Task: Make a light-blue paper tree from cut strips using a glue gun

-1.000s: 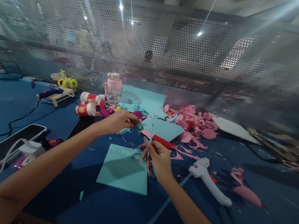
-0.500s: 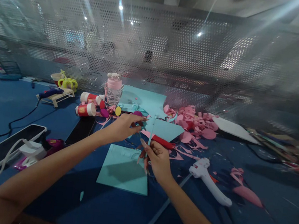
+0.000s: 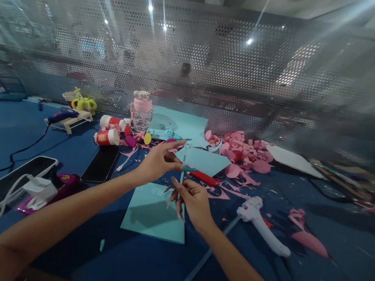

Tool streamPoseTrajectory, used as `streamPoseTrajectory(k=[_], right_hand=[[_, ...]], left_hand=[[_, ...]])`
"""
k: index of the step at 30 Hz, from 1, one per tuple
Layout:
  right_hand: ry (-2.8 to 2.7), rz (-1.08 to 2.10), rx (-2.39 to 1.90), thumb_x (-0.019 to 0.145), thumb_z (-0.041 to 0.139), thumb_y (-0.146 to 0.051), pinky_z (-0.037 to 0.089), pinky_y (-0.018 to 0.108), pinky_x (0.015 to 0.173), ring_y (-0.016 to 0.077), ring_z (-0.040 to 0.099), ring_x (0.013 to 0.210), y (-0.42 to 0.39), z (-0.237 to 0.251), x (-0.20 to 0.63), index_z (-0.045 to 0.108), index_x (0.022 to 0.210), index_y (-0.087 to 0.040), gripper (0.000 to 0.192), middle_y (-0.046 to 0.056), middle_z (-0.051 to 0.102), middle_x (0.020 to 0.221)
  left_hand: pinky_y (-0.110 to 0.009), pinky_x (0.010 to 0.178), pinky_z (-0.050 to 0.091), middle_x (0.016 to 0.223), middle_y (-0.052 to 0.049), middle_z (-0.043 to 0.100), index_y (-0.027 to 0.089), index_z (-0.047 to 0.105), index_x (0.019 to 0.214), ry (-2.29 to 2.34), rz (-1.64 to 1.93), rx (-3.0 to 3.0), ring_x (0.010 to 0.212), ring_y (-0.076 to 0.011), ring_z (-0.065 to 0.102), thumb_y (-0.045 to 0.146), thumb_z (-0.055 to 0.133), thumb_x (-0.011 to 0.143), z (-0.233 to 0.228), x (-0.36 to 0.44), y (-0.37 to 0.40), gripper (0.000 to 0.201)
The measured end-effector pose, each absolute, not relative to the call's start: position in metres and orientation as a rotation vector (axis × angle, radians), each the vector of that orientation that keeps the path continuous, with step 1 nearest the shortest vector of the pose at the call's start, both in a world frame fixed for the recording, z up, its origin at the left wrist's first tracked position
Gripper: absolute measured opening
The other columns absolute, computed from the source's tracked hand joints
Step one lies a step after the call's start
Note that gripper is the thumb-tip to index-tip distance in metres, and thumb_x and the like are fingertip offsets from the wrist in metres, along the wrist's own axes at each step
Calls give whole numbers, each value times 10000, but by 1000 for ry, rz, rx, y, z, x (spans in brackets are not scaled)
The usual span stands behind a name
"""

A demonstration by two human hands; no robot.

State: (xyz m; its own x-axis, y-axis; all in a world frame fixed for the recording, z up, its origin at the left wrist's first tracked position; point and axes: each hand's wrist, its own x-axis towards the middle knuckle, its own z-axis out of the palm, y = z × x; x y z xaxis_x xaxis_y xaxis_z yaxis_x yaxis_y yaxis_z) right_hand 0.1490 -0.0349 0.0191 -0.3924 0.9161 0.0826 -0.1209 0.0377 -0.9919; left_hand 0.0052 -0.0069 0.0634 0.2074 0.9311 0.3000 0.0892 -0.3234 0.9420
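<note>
"Pale-blue stem (image 3: 185, 157): where?"
"Upright above the square teal sheet (image 3: 152, 220), pinched low by the right grip (image 3: 196, 201); whether the left grip (image 3: 156, 161) holds anything, I can't tell."
"Handling?"
"Probably light, bendy; pinch its lower end gently."

Brought the left hand (image 3: 157, 163) to the stick (image 3: 184, 159), above the far right part of the sheet (image 3: 154, 222), with index finger now stretched away from thumb. Got a teal piece (image 3: 189, 169) into view at this thumb, crossing the stick. Shifted the stick slightly left over the sheet. Uncovered fully the phone (image 3: 101, 164), left of the sheet.
</note>
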Motion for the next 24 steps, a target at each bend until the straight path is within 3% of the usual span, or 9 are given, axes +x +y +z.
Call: streamPoseTrajectory(k=[6,9,13,15,18,21,24], right_hand=[[-1347,1465,-852,676,622,-472,329,161,243,65,454,264,-30,19,153,566,618,-146,336,-8,607,492],[-1233,1445,-826,685,625,-457,316,157,235,58,440,266,-26,19,157,564,663,-150,313,-18,597,504],[-1196,1390,-830,705,607,-460,303,165,227,61,440,266,-21,18,162,565,688,-146,317,-20,585,514],[-1231,1363,-864,708,598,-471,308,173,229,65,442,270,-20,18,162,566,703,-143,329,-15,586,521],[-1270,1330,-894,690,612,-476,327,177,246,66,443,271,-22,19,161,549,781,-154,340,-26,596,528],[-1300,1306,-886,672,634,-452,342,174,268,67,444,272,-26,21,158,495,838,-175,352,-41,607,519],[-1342,1326,-896,658,639,-450,337,173,264,76,447,259,-31,20,155,444,835,-192,369,-43,620,513]], left_hand=[[-226,646,505,661,44,606,210,323,1333,913,1283,1858,597,-76,592,123,565,722,62,-3,-3,663],[-215,588,505,706,27,611,224,260,1359,868,1224,1930,557,-77,593,150,559,727,72,-13,1,703],[-241,606,513,740,-24,650,183,309,1340,973,1255,1921,622,-117,636,227,471,804,94,-33,2,562],[-227,565,491,660,-37,659,146,463,1235,1153,1150,2029,582,-122,631,278,396,851,104,-41,-2,412],[-219,521,448,620,-30,661,159,625,989,1435,948,2284,580,-138,624,315,478,811,107,-41,-10,279],[-259,590,464,785,-62,687,163,582,1066,1529,964,2380,718,-181,636,283,618,704,99,-27,-17,383],[-299,656,477,895,-86,678,158,535,1142,1543,963,2369,787,-201,632,279,631,695,88,-10,-19,473]])
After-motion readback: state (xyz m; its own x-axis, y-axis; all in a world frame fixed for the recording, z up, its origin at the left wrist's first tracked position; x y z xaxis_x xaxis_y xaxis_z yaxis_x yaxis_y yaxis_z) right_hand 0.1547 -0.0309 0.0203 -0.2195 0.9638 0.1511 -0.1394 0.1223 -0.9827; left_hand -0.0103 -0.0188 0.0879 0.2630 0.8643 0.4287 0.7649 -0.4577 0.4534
